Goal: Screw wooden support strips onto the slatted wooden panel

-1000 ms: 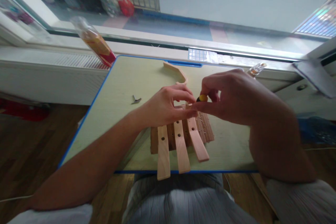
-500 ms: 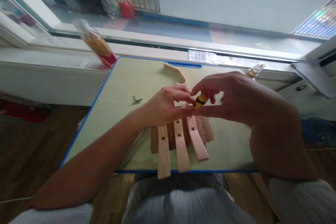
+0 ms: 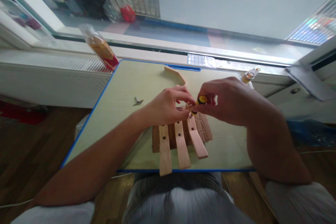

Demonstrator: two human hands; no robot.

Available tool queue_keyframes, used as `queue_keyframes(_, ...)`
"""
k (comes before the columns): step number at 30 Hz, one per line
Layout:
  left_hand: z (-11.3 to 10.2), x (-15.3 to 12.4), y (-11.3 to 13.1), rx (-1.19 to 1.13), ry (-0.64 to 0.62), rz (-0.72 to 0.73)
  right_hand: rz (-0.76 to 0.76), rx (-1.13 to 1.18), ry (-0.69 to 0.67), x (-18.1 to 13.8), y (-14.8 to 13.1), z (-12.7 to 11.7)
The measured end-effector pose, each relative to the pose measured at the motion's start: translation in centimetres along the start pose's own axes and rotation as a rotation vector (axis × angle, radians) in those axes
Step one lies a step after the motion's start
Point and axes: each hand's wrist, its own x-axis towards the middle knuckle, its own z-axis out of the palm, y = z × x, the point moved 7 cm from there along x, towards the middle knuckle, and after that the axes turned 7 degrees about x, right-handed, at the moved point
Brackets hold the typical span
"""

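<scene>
My right hand (image 3: 225,99) is closed on a short yellow-and-black screwdriver (image 3: 202,99), which is tilted above the rightmost of several pale wooden strips. My left hand (image 3: 174,105) reaches over the far ends of the strips. Its thumb and fingers bend together beside the screwdriver, and whatever lies between them is hidden. Three strips show below the hands: a left one (image 3: 165,155), a middle one (image 3: 182,150) and a bent right one (image 3: 198,143), with dark holes or screw heads along them. They lie across a ribbed brown board (image 3: 207,129) and stick out toward me.
The pale table (image 3: 110,129) has a blue edge. A curved wooden piece (image 3: 177,73) lies at the back, and a small metal T-shaped part (image 3: 138,102) at left. Bottles stand by the window: one with a red label (image 3: 103,50), another at right (image 3: 250,75).
My right hand has shifted slightly right and turned the screwdriver, so its handle end now faces up more. My left fingers have drawn in a little. The strips stay put.
</scene>
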Motion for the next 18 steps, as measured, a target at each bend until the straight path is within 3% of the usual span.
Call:
queue_keyframes(12, -0.2, 0.2, -0.1, 0.041, 0.015, 0.000, 0.115, -0.035, 0.161, 0.5, -0.5, 0.8)
queue_keyframes(18, -0.2, 0.0, 0.0, 0.048, 0.030, 0.027, 0.077, -0.078, 0.028, 0.6, -0.4, 1.1)
